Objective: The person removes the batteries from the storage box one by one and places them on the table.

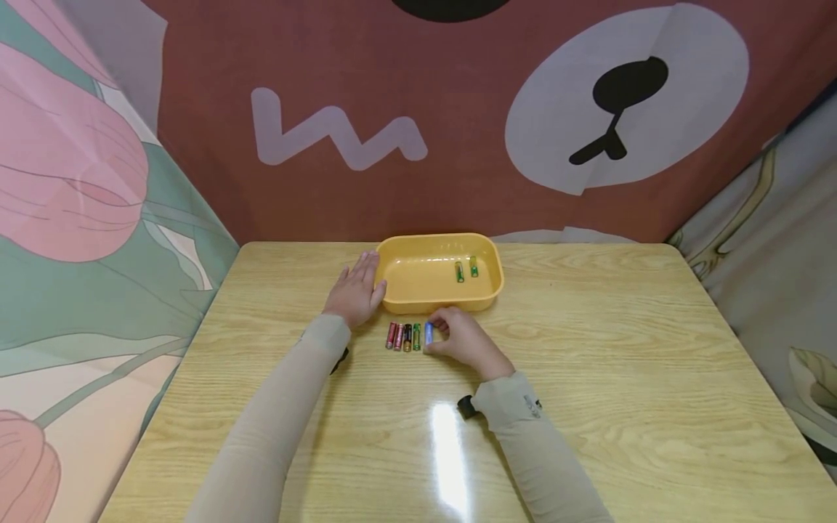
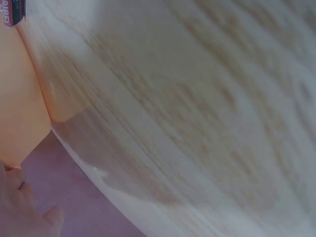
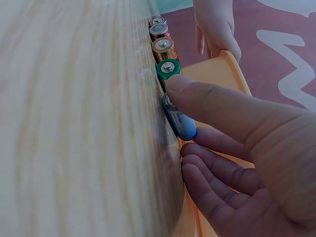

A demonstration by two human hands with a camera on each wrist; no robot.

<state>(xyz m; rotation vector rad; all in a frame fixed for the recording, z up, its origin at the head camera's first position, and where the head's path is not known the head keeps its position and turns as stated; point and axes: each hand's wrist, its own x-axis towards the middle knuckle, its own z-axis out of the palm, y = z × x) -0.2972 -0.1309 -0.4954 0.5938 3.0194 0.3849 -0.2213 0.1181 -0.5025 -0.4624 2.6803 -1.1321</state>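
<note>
My right hand (image 1: 463, 338) pinches a blue battery (image 1: 429, 333) at its two ends, thumb at the near end and fingertips at the far one. To its left several batteries lie side by side in a row: a green one (image 1: 416, 337), a black-and-copper one (image 1: 407, 338) and red ones (image 1: 395, 336). In the right wrist view the blue battery (image 3: 181, 121) sits on the table beside the green-ended one (image 3: 168, 68). My left hand (image 1: 354, 292) rests with straight fingers against the left side of a yellow plastic basin (image 1: 418, 301).
Two green-and-yellow batteries (image 1: 467, 269) lie inside the basin toward its right. The basin stands at the back of the wooden table (image 1: 608, 363), close to a printed curtain (image 1: 458, 196). More printed fabric (image 1: 771, 240) hangs at both sides.
</note>
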